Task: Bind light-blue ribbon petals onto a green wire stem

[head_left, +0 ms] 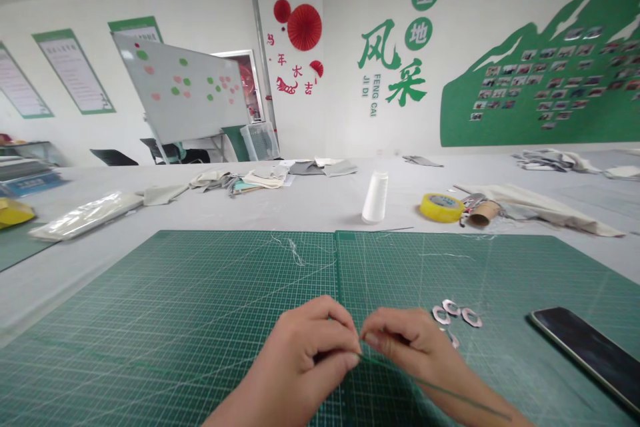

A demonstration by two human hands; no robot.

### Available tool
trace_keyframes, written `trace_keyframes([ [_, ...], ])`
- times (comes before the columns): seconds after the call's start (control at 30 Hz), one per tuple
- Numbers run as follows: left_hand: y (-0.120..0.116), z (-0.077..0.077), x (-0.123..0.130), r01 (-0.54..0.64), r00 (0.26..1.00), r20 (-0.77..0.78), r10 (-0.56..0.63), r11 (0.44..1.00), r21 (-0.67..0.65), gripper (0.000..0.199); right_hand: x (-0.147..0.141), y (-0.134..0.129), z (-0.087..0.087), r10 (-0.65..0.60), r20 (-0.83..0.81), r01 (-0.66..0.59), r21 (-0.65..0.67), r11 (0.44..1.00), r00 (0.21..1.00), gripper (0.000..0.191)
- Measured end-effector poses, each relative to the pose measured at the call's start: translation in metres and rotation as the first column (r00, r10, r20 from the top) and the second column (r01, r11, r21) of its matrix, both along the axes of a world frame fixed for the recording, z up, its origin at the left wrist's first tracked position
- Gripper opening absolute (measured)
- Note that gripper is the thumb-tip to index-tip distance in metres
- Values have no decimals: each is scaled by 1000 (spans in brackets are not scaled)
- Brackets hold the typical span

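Over the seam between two dark-green, white-gridded cutting mats (225, 293), head view: left hand (307, 343) — thumb and forefinger pinching a thin green cord (460, 398). Right hand (407, 333) — thumb and curled fingers pinching just beside the left fingertips, apparently on the same cord, the exact grip being too small to tell. Handling it well is probably calling for pinches staying close together, light tension, and the loose length running free of the right wrist. Orientation: cord running nearly straight, its long axis slanting from the fingertips across the right wrist, its tail pointing toward the lower-right foreground. Surroundings: small pale-pink rings (478, 322) lying near the right hand; dark-screened phone (590, 347) resting farther right; white cone of thread (376, 197) standing behind the mats.
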State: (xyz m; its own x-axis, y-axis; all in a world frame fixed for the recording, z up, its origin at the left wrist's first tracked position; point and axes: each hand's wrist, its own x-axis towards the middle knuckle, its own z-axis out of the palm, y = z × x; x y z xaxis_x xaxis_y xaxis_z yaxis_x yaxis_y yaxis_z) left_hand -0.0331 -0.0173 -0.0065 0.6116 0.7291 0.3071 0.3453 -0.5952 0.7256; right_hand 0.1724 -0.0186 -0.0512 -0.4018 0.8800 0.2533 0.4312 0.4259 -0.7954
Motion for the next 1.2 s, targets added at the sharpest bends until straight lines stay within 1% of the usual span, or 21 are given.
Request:
trace_keyframes([
  [0.07,2,-3,2,-110,989,91,119,989,-101,18,-4,-2,-3,6,31,-7,41,999,1000,31],
  [0.13,5,-7,4,-202,967,123,222,966,-159,17,-7,-6,-6,18,92,-28,113,993,996,32],
  [0.23,8,-12,5,-269,950,105,293,943,-195,16,-11,-11,-8,10,224,-69,257,964,974,31],
  [0.33,7,-15,7,-307,945,67,321,937,-165,17,-13,-16,-6,-57,322,-91,425,901,945,34],
  [0.43,5,-19,9,-327,944,28,329,943,-63,18,-14,-20,-1,-124,348,-88,534,841,929,36],
  [0.5,3,-22,10,-314,949,-14,315,948,46,19,-13,-21,2,-156,343,-79,580,810,926,36],
  [0.6,3,-27,8,-238,954,-123,272,942,238,20,-10,-21,6,-194,320,-49,617,786,927,35],
  [0.67,3,-28,7,-176,947,-192,258,916,360,21,-7,-19,7,-200,295,-28,621,784,934,35],
  [0.73,4,-27,5,-112,938,-242,247,880,462,21,-4,-18,5,-198,267,-8,613,790,943,34],
  [0.83,6,-23,3,-20,930,-289,225,820,572,23,0,-15,1,-207,240,27,590,807,948,34],
  [0.9,6,-20,1,35,927,-315,205,787,616,26,2,-14,-1,-208,227,47,561,827,952,34],
  [0.97,6,-17,0,90,925,-342,163,781,617,27,3,-13,-1,-196,190,76,501,862,962,32],
  [1.03,5,-14,-1,140,933,-349,83,810,569,27,4,-11,0,-140,105,96,343,934,985,27],
  [1.1,4,-10,-2,162,950,-313,-6,865,476,24,4,-9,1,-72,-2,72,147,987,997,24],
  [1.13,4,-9,-3,153,961,-273,-37,896,418,22,3,-7,1,-45,-47,48,68,997,998,24],
  [1.2,4,-5,-2,114,987,-142,-76,952,285,21,1,-5,0,-1,-102,0,-18,1000,995,27],
])
